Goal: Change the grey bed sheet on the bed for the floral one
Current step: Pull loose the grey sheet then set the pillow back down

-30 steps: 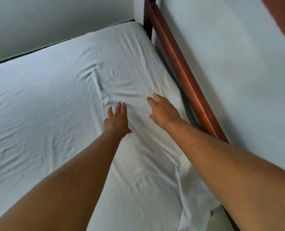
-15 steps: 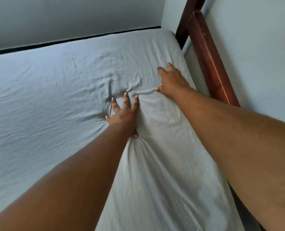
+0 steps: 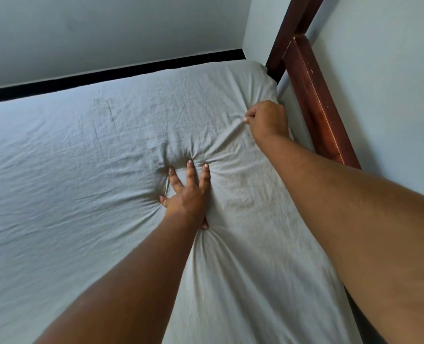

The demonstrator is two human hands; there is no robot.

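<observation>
The left hand (image 3: 186, 194), fingers spread straight, presses the grey bed sheet (image 3: 82, 170) (creases radiating); the right hand (image 3: 268, 120) pinches the sheet beside the wooden bed rail (image 3: 320, 100).

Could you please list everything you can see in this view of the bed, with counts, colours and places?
grey bed sheet: one, pale grey, creased, spread over the bed across most of the view
wooden bed frame: one, reddish brown, a rail along the right side of the bed that meets a post at the far corner
walls: two, pale grey-blue, behind the bed and on its right
dark strip: one, black, between the far edge of the bed and the back wall
left hand: one, fingers spread, presses flat on the sheet near the middle
right hand: one, fingers curled, pinches the sheet near the far right corner
</observation>
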